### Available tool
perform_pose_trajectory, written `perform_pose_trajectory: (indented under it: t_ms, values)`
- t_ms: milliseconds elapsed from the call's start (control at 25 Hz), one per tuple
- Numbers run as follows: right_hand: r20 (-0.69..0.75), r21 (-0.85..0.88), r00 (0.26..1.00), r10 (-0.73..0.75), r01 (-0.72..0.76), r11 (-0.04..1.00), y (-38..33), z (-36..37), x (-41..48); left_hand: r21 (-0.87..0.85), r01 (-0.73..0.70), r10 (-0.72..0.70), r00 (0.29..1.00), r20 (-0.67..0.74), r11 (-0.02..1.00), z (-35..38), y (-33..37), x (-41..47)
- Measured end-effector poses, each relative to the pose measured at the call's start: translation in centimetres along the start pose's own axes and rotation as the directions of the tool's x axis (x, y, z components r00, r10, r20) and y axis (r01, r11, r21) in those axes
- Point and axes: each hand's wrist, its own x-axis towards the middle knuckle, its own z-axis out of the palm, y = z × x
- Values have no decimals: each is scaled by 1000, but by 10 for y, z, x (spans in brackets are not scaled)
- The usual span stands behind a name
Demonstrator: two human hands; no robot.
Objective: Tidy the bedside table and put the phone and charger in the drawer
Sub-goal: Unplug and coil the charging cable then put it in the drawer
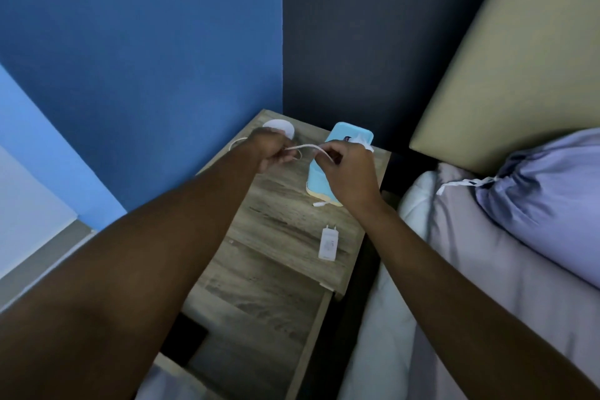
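Observation:
Both my hands hold a white charger cable (pixel 306 147) stretched between them above the wooden bedside table (pixel 276 230). My left hand (pixel 271 149) grips one stretch of it in a closed fist; my right hand (pixel 347 169) pinches the other. The cable's plug end (pixel 319 204) lies on the table below my right hand. A phone in a light blue case (pixel 349 136) lies face down at the back of the table, partly under my right hand. A white charger adapter (pixel 328 243) lies alone nearer the front right. The drawer (pixel 259 334) stands pulled out below the tabletop.
A white round object (pixel 281 127) sits at the table's back left corner, half hidden by my left hand. Blue walls close in at the back and left. A bed with a lilac pillow (pixel 545 204) and beige headboard (pixel 506 68) borders the right side.

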Motion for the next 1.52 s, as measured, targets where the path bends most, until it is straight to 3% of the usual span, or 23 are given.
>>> perform_pose_trajectory:
  t_ms: [240,320,400,480,560,640,720,840,1000,1080,1160,1200,1280,1360,1400,1520]
  values:
    - [35,-3,999,36,-36,999,1,-7,0,-98,-367,370,929,9,925,18,92,-1]
    - [60,45,996,62,-65,997,-4,-15,4,-14,-528,528,849,-7,849,18,116,-7]
    - [122,206,987,104,-128,970,-19,-24,6,144,-660,674,735,-75,737,4,131,-12]
    - [217,510,973,83,-186,840,-40,-37,4,253,-707,749,644,-156,660,-17,140,-21]
    - [323,748,946,-27,-237,619,-64,-54,-2,302,-713,773,605,-190,632,-41,149,-41]
    - [413,846,897,-161,-312,432,-95,-78,-10,401,-707,811,541,-223,583,-65,158,-69]
    - [473,864,836,-279,-378,332,-127,-103,-17,540,-641,832,493,-255,546,-87,161,-96]
    - [505,862,749,-430,-411,297,-182,-143,-40,681,-521,825,519,-226,514,-106,153,-145]
    - [427,900,687,-588,-385,203,-256,-186,-64,683,-498,801,555,-222,534,-106,133,-207]
    - [340,927,698,-630,-362,99,-287,-205,-66,585,-550,775,585,-241,597,-99,122,-230]
    - [255,945,739,-623,-328,-2,-310,-215,-67,456,-583,717,667,-205,672,-94,111,-259]
    - [220,952,771,-598,-303,-41,-318,-215,-64,477,-579,713,683,-160,661,-93,108,-272]
    - [156,966,828,-538,-241,-91,-332,-212,-64,645,-562,773,631,-71,518,-100,105,-299]
    - [99,982,863,-495,-166,-93,-347,-203,-62,758,-541,798,600,45,364,-108,109,-329]
    - [78,993,879,-471,-112,-44,-353,-196,-60,792,-535,785,608,117,296,-110,112,-343]
    - [134,943,907,-399,7,333,-361,-167,-55,850,-503,732,637,242,157,-116,123,-387]
